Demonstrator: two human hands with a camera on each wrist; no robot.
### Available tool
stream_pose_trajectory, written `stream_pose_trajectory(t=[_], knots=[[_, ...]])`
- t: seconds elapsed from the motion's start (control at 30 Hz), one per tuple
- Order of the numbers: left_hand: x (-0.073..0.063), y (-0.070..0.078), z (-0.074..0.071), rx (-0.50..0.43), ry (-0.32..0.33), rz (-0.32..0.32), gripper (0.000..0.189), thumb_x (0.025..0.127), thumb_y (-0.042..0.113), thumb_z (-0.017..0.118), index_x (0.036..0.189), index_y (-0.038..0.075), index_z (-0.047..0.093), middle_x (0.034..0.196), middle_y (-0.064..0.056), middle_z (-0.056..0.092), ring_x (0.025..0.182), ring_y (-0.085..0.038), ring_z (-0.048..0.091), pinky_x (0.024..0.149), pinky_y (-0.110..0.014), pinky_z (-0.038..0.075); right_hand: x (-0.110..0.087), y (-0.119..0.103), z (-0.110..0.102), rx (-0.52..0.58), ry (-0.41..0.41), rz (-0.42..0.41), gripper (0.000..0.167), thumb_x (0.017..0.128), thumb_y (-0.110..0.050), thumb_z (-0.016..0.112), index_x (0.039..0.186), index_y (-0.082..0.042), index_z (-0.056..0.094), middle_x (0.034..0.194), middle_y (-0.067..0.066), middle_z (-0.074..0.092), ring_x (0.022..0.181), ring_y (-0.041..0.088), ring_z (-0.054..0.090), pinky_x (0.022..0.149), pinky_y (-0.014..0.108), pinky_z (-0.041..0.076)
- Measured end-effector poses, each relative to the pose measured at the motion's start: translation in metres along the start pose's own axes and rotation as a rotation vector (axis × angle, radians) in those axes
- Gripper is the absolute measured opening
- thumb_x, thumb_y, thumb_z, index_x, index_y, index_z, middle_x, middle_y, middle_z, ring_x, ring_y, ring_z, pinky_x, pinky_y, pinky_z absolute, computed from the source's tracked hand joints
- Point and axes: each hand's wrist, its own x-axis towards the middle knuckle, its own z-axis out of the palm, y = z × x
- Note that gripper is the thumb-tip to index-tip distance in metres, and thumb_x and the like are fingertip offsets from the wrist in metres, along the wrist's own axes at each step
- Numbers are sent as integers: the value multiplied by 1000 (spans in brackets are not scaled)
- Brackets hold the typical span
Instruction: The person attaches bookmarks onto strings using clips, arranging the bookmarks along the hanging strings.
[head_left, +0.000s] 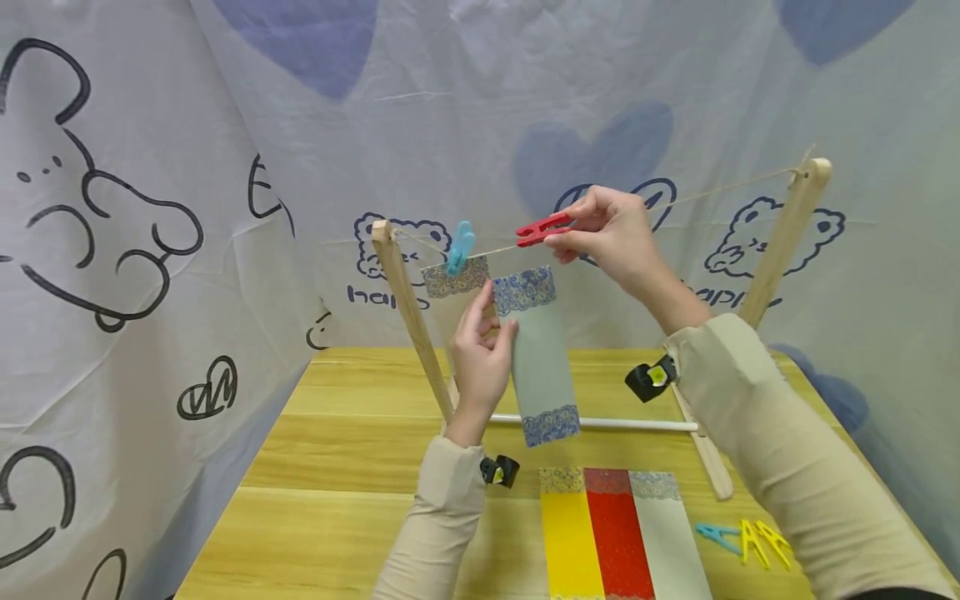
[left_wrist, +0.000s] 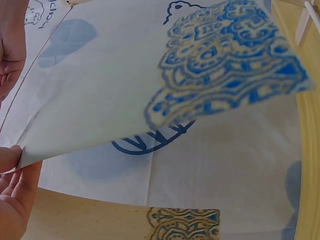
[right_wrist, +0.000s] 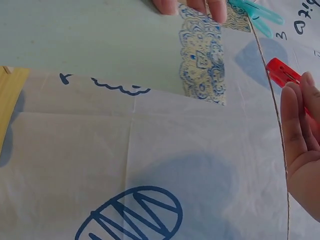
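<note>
My left hand pinches a pale green paper strip by its left edge, near the top. Blue lace patterns band both ends of the strip, which hangs slightly tilted just below a thin string. Between the thumb and fingers of my right hand is a red clothespin, its tip close to the string; in the right wrist view the clothespin lies beside or over the string. A light blue clothespin clips another lace-patterned strip onto the string, left of the green one; my left hand hides part of it.
The string runs between a left wooden post and a right wooden post, with a white rod low between them. On the wooden table lie yellow, red and pale strips, plus blue and yellow clothespins.
</note>
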Motion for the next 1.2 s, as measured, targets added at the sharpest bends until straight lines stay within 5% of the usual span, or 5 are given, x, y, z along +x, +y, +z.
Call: stream_pose_trajectory(t=[0.37,0.7,1.2], knots=[[10,0,-3,10,27,77,51,76,-14,59,125,-5,46,115,-19,53,73,-27,60,59,-22,52,6,1,5,-113,-28,32,19,73,3,69,83,9,54,85,19,61,52,18,61,50,30,52],[10,1,-3,33,48,93,49,77,-12,60,124,-4,48,108,-17,56,72,-25,60,58,-22,52,8,1,9,-176,-140,69,15,76,5,66,84,8,54,90,22,60,46,18,57,46,28,51],[14,3,-1,54,75,153,46,76,-13,60,120,-4,51,103,-17,59,67,-24,58,55,-22,50,8,-5,5,-253,-162,67,15,75,5,67,83,7,54,82,20,60,42,16,53,42,27,49]])
